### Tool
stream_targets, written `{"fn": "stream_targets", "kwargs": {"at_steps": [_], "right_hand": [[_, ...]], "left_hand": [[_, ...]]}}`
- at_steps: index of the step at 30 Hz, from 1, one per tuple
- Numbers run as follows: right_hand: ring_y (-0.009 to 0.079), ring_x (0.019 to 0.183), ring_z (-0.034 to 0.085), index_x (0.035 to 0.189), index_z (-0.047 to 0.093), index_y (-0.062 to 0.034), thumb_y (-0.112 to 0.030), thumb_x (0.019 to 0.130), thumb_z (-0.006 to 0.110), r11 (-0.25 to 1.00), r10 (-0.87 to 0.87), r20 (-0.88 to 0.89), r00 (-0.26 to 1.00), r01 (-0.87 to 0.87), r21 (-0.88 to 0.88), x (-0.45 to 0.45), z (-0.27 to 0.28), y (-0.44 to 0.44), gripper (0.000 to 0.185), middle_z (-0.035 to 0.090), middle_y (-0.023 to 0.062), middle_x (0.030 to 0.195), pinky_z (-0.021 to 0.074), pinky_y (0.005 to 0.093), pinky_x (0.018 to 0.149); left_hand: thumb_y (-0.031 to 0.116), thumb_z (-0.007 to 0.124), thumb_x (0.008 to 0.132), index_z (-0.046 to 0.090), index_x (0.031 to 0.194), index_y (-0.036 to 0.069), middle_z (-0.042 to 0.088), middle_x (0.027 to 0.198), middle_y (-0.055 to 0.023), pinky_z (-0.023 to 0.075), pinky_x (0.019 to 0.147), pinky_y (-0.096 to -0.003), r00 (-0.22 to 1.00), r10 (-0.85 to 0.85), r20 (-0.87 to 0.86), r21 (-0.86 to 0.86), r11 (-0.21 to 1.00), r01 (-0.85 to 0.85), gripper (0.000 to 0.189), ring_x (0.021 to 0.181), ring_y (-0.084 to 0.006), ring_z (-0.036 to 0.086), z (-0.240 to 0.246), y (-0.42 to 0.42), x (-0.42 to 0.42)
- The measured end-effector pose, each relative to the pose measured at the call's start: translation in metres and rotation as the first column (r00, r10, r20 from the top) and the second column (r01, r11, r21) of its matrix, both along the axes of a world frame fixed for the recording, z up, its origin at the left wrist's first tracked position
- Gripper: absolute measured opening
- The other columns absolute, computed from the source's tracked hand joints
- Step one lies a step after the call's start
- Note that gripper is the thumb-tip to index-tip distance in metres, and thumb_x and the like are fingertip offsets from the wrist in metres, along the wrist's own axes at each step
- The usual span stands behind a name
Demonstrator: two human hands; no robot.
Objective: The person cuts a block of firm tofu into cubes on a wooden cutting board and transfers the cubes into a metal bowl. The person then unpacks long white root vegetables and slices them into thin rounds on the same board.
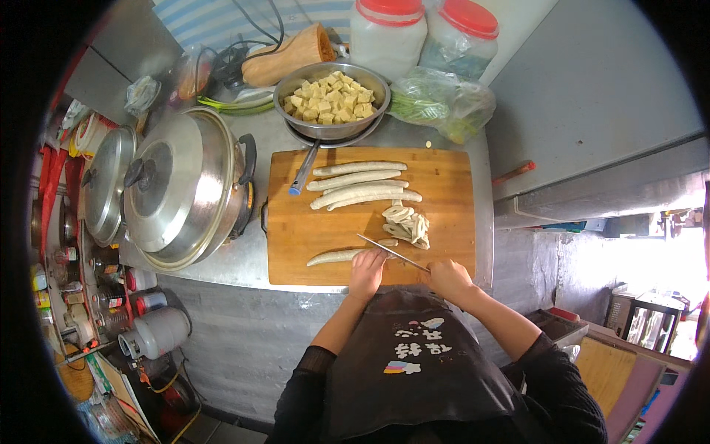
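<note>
My right hand (450,279) is closed around the handle of a kitchen knife (395,254) near the front edge of a wooden cutting board (288,222). The blade slants up and left, across a long pale food roll (331,257). My left hand (368,273) presses on that roll beside the blade; its fingertips are partly hidden. A short piece of the roll shows beyond the knife. Sliced pieces (407,225) lie heaped behind the blade, to its right. Several whole pale rolls (360,180) lie side by side farther back on the board.
Behind the board stands a metal bowl of yellowish cubes (330,100), with a utensil handle (304,169) reaching over the board. Large lidded pots (183,188) stand left. A halved squash (288,55), bagged greens (444,102) and red-lidded jars (388,39) line the back. A grey cabinet (599,94) rises right.
</note>
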State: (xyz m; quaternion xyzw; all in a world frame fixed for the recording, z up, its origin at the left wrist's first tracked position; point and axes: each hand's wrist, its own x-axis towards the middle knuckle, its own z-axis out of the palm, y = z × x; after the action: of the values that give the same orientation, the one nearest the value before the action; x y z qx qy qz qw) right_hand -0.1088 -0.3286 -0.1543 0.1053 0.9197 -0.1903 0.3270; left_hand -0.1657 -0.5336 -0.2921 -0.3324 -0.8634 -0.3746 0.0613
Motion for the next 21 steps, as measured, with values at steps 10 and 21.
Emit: {"fn": "stream_targets", "kwargs": {"at_steps": [10,21], "right_hand": [[0.0436,0.088,0.067,0.097,0.071,-0.0033,-0.021,0.089,0.052,0.997,-0.042,-0.063,0.997,0.038,-0.064,-0.018,-0.018,-0.014,0.027,0.068,0.0269,0.091,0.0534,0.0502,0.08],[0.0413,0.095,0.066,0.106,0.069,-0.0072,-0.023,0.089,0.055,0.996,-0.085,-0.013,0.996,0.085,-0.017,-0.03,-0.055,-0.031,0.027,0.069,0.0241,0.099,0.0529,0.0484,0.084]], "left_hand": [[0.006,0.066,0.08,0.063,0.109,0.008,0.063,0.107,-0.0072,0.0449,0.09,-0.0412,1.0,-0.006,-0.019,0.043,0.999,0.007,0.029,0.102,-0.0273,0.059,0.004,-0.001,-0.002],[0.009,0.067,0.082,0.064,0.106,0.007,0.063,0.106,-0.0082,0.045,0.091,-0.0418,0.998,0.042,-0.035,0.153,0.988,-0.036,0.024,0.103,-0.0286,0.059,0.008,-0.01,-0.001]]}}
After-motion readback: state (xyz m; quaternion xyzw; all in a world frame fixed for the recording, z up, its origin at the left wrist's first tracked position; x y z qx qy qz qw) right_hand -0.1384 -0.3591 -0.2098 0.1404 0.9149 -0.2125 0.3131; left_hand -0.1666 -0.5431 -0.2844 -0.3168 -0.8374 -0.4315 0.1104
